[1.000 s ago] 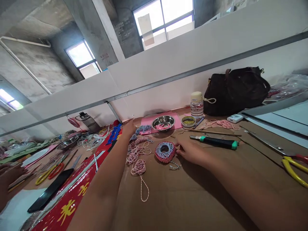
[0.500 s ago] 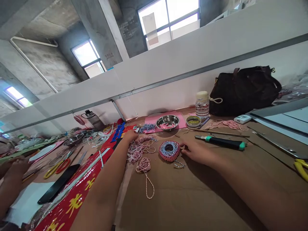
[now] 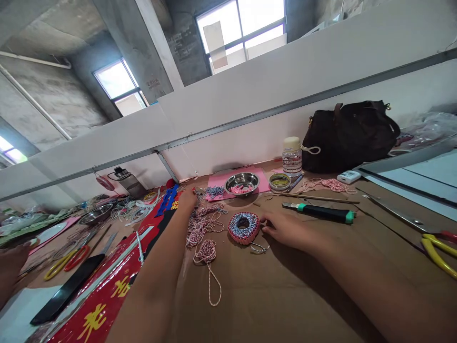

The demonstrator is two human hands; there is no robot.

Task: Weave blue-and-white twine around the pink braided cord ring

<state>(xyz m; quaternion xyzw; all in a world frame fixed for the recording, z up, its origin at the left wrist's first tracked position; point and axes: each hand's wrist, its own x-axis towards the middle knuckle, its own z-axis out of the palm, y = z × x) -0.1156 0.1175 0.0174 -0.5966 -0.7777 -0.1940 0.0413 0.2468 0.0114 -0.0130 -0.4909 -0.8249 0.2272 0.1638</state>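
Note:
My left hand (image 3: 187, 199) reaches to the far side of the board, its fingers closed. A small red bit shows at the fingertips, too small to name. Just right of it lies a bundle of blue-and-white cord (image 3: 214, 191). Nearer, under my left forearm's right side, are a heap of pink-and-dark cord (image 3: 205, 227) and a small wound hank (image 3: 206, 251) with a loop trailing. My right hand (image 3: 280, 228) rests beside a coiled ring of pink and blue-white cord (image 3: 233, 233), fingers apart, fingertips at its right edge. A short cord end (image 3: 259, 248) sticks out below the ring.
Behind the ring stands a metal bowl (image 3: 242, 184) with pink pieces, beside a tape roll (image 3: 279, 181) and a jar (image 3: 292, 159). A utility knife (image 3: 321, 212) and scissors (image 3: 437, 252) lie right. Another person's hand (image 3: 13, 259) is at far left.
The view has shifted slightly, so the things on the table sit further left. My left hand has moved a little farther out, and a red bit now shows at its fingertips. The right hand stays beside the ring.

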